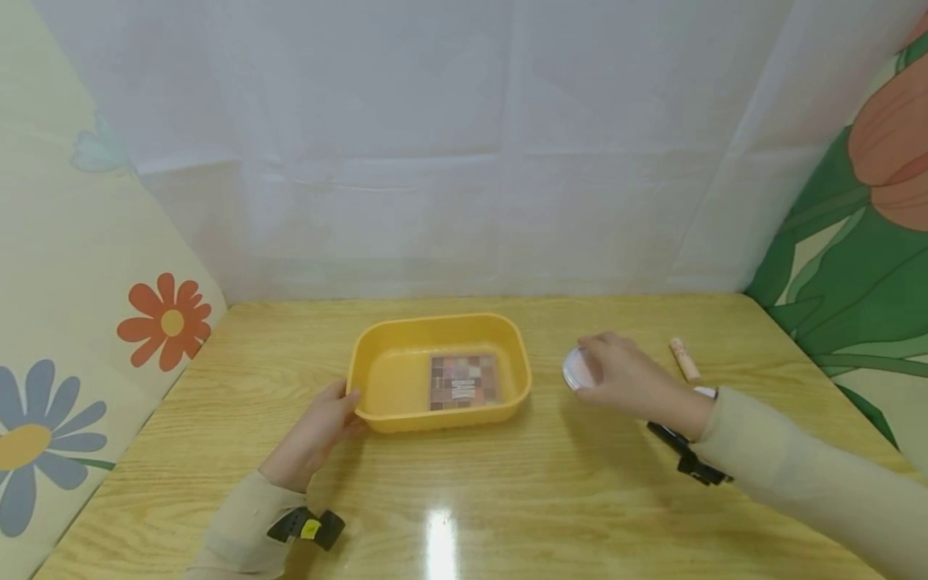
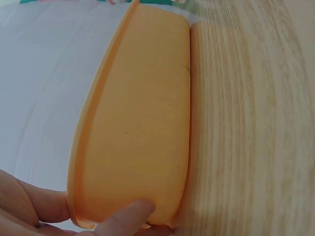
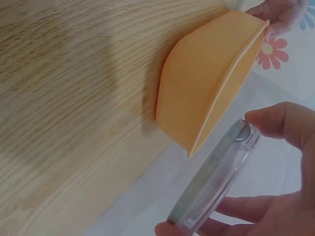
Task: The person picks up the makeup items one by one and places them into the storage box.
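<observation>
A yellow plastic basin (image 1: 442,421) sits on the wooden table with an eyeshadow palette (image 1: 464,383) lying flat in its right half. My left hand (image 1: 322,427) grips the basin's near left corner; in the left wrist view its thumb is at the rim and a finger (image 2: 125,219) lies against the outer wall. To the right of the basin, my right hand (image 1: 634,383) holds a round, flat compact (image 1: 577,369) above the table. The right wrist view shows that compact (image 3: 214,177) edge-on, clear-sided, pinched between thumb and fingers.
A slim pale tube with a pink pattern (image 1: 685,359) lies on the table beyond my right forearm. Close by, a small white object (image 1: 705,392) is mostly hidden behind the wrist. A white cloth (image 1: 464,161) hangs behind the table, with flower-printed panels at both sides.
</observation>
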A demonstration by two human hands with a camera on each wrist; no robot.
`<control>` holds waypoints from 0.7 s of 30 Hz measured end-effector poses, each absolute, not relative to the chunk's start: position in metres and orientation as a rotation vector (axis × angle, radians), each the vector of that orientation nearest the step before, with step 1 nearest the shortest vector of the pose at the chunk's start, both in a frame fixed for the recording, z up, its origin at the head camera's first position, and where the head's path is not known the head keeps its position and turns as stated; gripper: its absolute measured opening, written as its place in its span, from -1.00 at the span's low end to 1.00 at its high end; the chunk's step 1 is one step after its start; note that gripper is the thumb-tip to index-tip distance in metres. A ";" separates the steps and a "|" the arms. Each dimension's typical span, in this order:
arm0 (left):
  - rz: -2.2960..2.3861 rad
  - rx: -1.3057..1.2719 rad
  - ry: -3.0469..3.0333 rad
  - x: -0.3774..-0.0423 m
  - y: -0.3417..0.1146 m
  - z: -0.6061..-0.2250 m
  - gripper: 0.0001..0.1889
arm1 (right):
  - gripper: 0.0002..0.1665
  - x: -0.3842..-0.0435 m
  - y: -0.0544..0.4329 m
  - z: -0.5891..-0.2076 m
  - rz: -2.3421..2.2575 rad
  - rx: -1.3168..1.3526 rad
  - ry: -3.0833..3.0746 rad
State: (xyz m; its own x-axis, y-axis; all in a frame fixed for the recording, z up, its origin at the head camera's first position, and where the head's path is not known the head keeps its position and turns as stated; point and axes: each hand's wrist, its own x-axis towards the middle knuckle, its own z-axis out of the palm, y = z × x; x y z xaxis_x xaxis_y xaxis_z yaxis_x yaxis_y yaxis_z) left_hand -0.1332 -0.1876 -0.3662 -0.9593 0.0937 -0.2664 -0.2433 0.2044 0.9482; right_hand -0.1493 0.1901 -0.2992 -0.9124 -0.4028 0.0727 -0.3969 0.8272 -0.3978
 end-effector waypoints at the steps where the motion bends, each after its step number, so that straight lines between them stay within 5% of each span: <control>1: 1.822 -0.145 2.216 -0.133 -0.188 -0.366 -0.50 | -0.15 -0.149 0.189 -0.299 -0.645 -0.662 2.988; 21: 1.838 -0.128 2.202 -0.132 -0.188 -0.366 -0.51 | -0.13 -0.147 0.164 -0.300 -0.666 -0.760 2.919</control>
